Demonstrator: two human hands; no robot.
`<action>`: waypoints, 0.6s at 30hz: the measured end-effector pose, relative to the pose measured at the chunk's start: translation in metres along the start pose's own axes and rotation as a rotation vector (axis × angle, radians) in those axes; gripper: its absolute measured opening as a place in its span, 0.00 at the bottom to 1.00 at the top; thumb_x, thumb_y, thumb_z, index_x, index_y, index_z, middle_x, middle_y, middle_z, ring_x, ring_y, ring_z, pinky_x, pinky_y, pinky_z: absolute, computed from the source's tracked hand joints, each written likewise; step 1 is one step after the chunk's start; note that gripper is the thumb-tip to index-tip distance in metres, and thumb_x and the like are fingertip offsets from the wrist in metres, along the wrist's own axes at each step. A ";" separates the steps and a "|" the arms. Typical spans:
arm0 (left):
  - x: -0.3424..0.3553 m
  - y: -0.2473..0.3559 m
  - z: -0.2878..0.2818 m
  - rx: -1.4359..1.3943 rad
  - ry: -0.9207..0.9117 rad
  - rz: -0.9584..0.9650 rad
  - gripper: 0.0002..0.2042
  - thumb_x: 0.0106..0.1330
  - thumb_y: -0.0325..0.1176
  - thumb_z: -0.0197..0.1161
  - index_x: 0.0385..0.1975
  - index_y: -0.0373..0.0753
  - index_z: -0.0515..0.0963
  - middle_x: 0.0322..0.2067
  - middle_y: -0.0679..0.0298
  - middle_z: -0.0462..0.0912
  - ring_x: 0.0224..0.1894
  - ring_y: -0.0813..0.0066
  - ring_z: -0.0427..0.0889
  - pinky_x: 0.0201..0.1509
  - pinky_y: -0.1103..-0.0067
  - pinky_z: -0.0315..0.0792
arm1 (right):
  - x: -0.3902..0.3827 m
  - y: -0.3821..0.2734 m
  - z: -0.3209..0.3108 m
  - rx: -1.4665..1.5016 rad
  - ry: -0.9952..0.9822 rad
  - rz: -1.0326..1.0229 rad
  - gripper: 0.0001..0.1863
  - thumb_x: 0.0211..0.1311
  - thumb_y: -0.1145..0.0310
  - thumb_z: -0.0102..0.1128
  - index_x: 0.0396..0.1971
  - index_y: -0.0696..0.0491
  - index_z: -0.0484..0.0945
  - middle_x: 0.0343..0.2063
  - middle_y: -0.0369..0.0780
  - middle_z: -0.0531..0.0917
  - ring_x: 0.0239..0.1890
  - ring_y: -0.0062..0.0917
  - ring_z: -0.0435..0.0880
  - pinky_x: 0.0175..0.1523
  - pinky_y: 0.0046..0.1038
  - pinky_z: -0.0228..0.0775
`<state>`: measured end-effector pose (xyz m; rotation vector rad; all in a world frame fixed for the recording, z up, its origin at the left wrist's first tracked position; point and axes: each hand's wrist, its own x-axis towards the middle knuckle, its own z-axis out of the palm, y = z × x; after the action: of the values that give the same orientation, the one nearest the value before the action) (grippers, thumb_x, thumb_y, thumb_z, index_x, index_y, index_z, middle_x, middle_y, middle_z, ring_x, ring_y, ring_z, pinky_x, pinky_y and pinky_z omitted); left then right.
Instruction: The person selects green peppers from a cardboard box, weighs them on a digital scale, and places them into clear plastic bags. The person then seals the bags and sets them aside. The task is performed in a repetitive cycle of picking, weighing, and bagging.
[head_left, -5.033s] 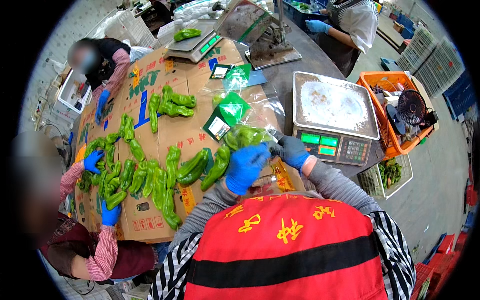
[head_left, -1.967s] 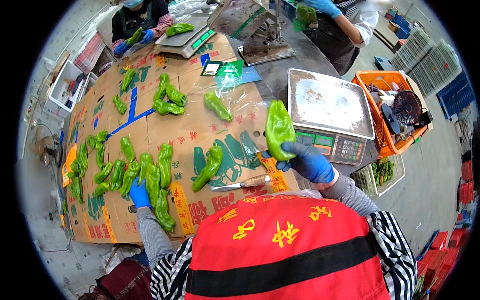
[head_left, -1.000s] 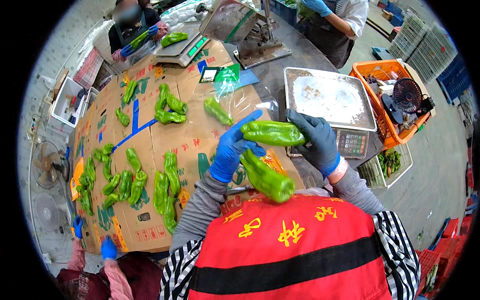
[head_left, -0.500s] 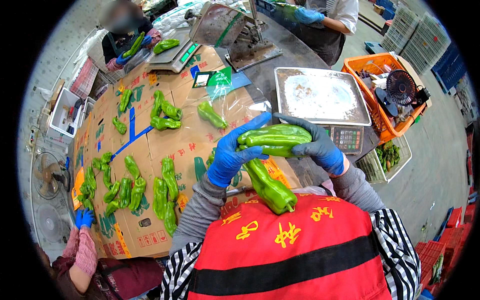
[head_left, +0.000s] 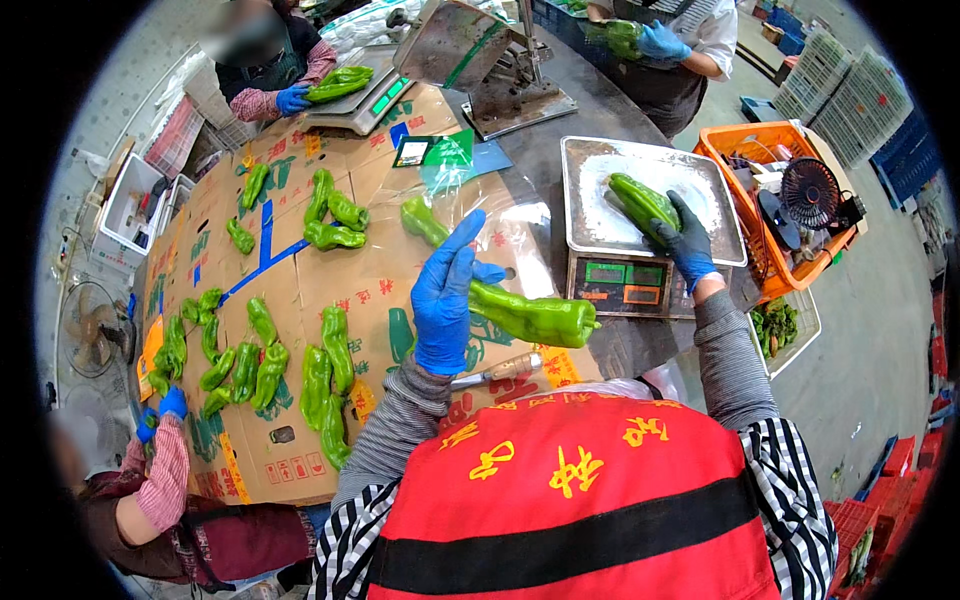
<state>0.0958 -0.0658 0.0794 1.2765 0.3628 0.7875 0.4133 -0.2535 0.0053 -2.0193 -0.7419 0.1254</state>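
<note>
My left hand (head_left: pixel 445 300), in a blue glove, grips a long green pepper (head_left: pixel 535 317) that sticks out to the right over the table's near edge. My right hand (head_left: pixel 688 240), in a dark glove over a blue one, has its fingers around the lower end of another green pepper (head_left: pixel 640 202) at the metal weighing pan (head_left: pixel 720 215). Whether that pepper rests on the pan I cannot tell. Beneath the pan is the scale's display (head_left: pixel 620 283). Just beyond my left hand, a pepper (head_left: pixel 422 218) lies by clear plastic film (head_left: pixel 515 235).
Several green peppers (head_left: pixel 245 375) lie in groups on the cardboard-covered table (head_left: pixel 290 285). A wooden-handled tool (head_left: pixel 512 367) lies near the front edge. An orange crate (head_left: pixel 745 140) holding a small fan (head_left: pixel 808 190) stands right. Co-workers stand at the left and far side; another scale (head_left: pixel 370 100) is at the back.
My hands have parted. The right one has carried a pepper up and right to the weighing pan; the left keeps one pepper, now turned more level. A far-left co-worker's pepper has moved onto the back scale.
</note>
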 end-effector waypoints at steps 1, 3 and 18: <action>0.000 -0.001 -0.001 -0.002 -0.009 -0.005 0.19 0.72 0.35 0.48 0.59 0.35 0.68 0.52 0.64 0.76 0.36 0.82 0.79 0.43 0.84 0.75 | 0.001 -0.001 -0.006 -0.331 0.002 -0.103 0.31 0.54 0.66 0.65 0.59 0.55 0.67 0.51 0.46 0.77 0.52 0.32 0.77 0.55 0.30 0.69; -0.002 0.002 -0.002 0.031 -0.002 -0.010 0.18 0.72 0.34 0.48 0.60 0.35 0.67 0.50 0.64 0.77 0.36 0.82 0.79 0.43 0.85 0.74 | -0.012 -0.049 -0.010 -0.252 0.048 -0.389 0.29 0.56 0.66 0.63 0.59 0.56 0.68 0.52 0.45 0.77 0.53 0.34 0.77 0.56 0.31 0.68; -0.025 -0.016 -0.037 0.347 0.001 0.233 0.26 0.63 0.20 0.55 0.63 0.36 0.63 0.59 0.58 0.70 0.47 0.76 0.77 0.51 0.81 0.70 | -0.079 -0.096 0.004 0.765 -0.517 0.257 0.28 0.58 0.68 0.53 0.60 0.59 0.65 0.49 0.42 0.77 0.41 0.27 0.80 0.49 0.27 0.71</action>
<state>0.0600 -0.0578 0.0491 1.6647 0.3656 0.9499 0.3042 -0.2581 0.0653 -1.3282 -0.6059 0.9596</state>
